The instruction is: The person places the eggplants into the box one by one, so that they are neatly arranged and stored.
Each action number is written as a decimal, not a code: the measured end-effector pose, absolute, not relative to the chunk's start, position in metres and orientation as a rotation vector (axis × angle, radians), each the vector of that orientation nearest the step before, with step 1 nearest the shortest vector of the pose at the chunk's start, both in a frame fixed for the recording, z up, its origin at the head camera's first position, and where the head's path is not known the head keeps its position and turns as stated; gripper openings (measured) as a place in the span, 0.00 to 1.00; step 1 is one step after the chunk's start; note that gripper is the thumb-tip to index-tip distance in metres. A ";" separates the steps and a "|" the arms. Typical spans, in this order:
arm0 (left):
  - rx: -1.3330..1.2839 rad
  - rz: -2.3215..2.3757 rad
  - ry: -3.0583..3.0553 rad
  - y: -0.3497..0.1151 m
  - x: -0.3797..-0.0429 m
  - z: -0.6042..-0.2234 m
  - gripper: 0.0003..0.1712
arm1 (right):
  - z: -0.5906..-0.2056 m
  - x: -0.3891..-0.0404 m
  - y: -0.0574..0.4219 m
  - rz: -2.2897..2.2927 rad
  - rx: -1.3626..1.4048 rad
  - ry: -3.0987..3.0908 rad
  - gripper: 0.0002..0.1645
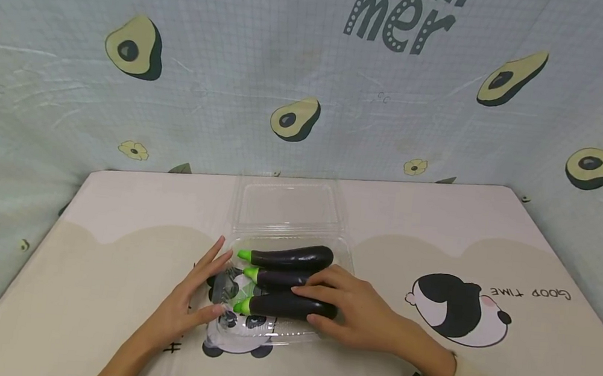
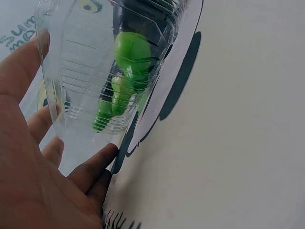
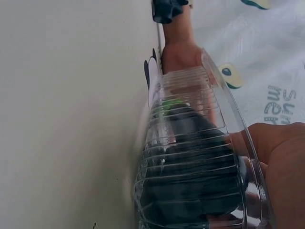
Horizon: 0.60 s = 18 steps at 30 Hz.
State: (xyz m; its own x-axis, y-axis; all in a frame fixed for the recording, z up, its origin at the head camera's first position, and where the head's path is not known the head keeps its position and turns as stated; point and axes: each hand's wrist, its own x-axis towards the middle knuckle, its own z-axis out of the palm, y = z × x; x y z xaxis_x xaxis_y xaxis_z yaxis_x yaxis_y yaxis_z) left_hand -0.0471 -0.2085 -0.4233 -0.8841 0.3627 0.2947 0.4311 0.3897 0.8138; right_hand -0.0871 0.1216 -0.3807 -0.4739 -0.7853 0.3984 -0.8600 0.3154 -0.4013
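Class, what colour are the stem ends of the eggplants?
Bright green; the stem ends show best in the left wrist view.

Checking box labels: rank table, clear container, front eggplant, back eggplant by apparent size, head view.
1. Table
2. Clear container
3. Front eggplant and back eggplant: too alike to rank

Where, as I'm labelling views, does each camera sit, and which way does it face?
Head: on the head, facing forward and down at three eggplants in a clear container; left grip, right grip, forearms show.
Left wrist: on that wrist, facing the container; left grip shows.
Right wrist: on that wrist, facing the container; right grip and left arm show.
Both wrist views share container and eggplants.
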 end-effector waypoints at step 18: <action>-0.732 -1.549 -2.554 -0.208 -0.046 -0.424 0.44 | -0.378 -0.087 0.119 0.858 1.518 -2.531 0.22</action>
